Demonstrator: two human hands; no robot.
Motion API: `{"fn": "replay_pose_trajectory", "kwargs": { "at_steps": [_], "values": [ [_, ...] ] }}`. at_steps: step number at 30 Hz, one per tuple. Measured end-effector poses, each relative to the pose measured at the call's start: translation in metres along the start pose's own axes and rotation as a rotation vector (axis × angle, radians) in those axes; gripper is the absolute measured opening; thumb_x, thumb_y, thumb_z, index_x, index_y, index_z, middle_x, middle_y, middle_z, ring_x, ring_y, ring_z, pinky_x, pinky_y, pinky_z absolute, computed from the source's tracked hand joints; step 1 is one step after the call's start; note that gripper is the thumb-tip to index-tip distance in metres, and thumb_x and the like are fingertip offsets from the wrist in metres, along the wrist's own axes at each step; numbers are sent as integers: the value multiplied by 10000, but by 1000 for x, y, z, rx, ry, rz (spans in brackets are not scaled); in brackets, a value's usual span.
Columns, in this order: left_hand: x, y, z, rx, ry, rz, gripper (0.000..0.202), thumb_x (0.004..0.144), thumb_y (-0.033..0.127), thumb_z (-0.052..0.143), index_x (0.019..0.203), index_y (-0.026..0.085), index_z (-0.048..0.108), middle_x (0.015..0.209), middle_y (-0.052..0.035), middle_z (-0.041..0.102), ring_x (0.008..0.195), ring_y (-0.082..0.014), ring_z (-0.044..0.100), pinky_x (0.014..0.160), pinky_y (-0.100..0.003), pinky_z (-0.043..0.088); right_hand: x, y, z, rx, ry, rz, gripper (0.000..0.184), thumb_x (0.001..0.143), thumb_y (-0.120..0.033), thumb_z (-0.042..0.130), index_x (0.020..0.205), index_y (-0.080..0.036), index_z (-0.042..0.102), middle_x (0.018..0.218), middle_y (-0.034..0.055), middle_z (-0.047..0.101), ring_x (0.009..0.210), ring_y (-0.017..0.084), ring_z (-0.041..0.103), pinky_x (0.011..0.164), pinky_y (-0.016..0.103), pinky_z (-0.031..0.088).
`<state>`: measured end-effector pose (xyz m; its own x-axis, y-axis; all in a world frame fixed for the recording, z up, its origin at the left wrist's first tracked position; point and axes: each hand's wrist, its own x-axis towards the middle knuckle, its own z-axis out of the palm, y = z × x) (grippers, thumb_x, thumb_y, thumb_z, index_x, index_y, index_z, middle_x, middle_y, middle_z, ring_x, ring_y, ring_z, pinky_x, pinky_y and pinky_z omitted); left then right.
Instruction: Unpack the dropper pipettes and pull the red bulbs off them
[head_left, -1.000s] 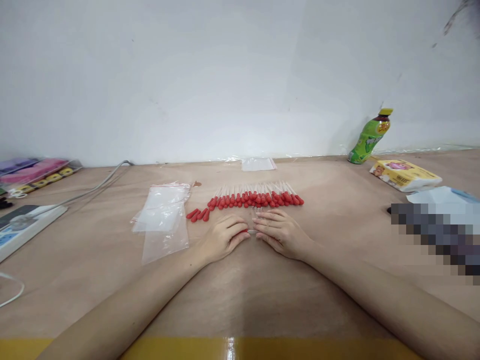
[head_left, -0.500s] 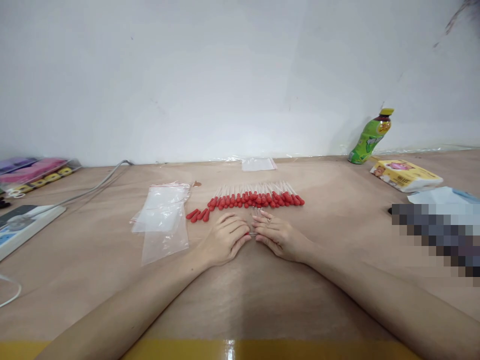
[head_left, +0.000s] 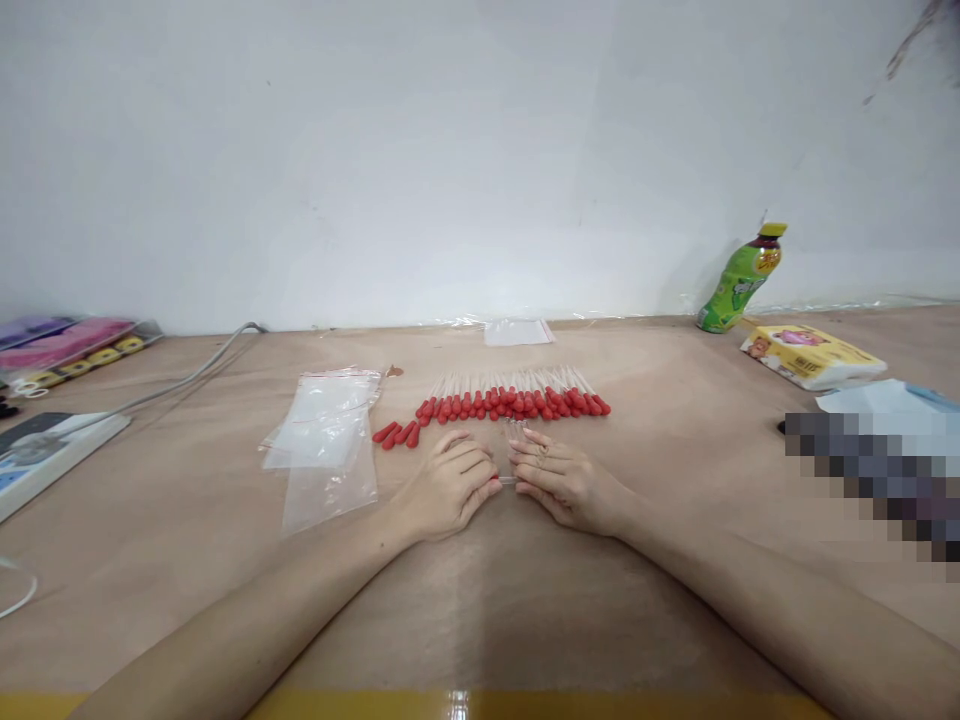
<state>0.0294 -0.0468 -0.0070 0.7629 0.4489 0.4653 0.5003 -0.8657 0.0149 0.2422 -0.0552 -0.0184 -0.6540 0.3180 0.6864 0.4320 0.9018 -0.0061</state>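
My left hand (head_left: pixel 454 485) is closed around a red rubber bulb (head_left: pixel 494 478), of which only a small bit shows. From it a clear thin tube (head_left: pixel 507 480) runs across the gap to my right hand (head_left: pixel 566 480), whose fingers pinch its other end. Several more clear tubes (head_left: pixel 516 430) lie just beyond the right fingertips, partly hidden. Behind both hands is a row of droppers (head_left: pixel 517 400) with red bulbs toward me and clear tubes pointing to the wall. Several loose red bulbs (head_left: pixel 397 434) lie to the left of my left hand.
Clear zip bags (head_left: pixel 330 430) lie at the left, and another bag (head_left: pixel 517 332) by the wall. A power strip (head_left: pixel 60 455) with a grey cable and packed coloured items (head_left: pixel 71 345) are far left. A green bottle (head_left: pixel 739 285) and a yellow tissue pack (head_left: pixel 814 352) stand right.
Both hands stay at the same spot with the bulb and tube between them. Slightly more of the tube shows in the gap. The whole view has shifted a little.
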Motion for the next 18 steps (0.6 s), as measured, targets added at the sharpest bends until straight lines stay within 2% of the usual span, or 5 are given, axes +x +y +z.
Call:
{"fn": "replay_pose_trajectory", "kwargs": {
  "at_steps": [11, 16, 18],
  "values": [
    [0, 2, -5, 10, -5, 36, 183, 883, 228, 400, 783, 163, 539, 794, -22, 623, 883, -154, 557, 963, -386, 316, -6, 0, -1, -39, 88, -82, 195, 814, -116, 516, 1000, -108, 571, 1022, 114, 651, 1088, 190, 535, 1009, 416, 399],
    [2, 4, -6, 35, 18, 45, 182, 886, 217, 399, 772, 165, 531, 770, -9, 623, 864, -150, 553, 994, -422, 261, -10, -1, -2, 0, 105, -66, 238, 804, -98, 521, 1038, -107, 562, 1037, 116, 646, 1085, 191, 537, 1000, 419, 404],
    [-1, 2, -6, 35, 25, 27, 182, 887, 211, 393, 784, 166, 536, 792, -16, 622, 851, -151, 547, 978, -419, 279, -14, 2, -3, 19, 105, -49, 262, 810, -97, 507, 1067, -124, 555, 1060, 105, 638, 1105, 185, 522, 994, 415, 405]
  ]
}}
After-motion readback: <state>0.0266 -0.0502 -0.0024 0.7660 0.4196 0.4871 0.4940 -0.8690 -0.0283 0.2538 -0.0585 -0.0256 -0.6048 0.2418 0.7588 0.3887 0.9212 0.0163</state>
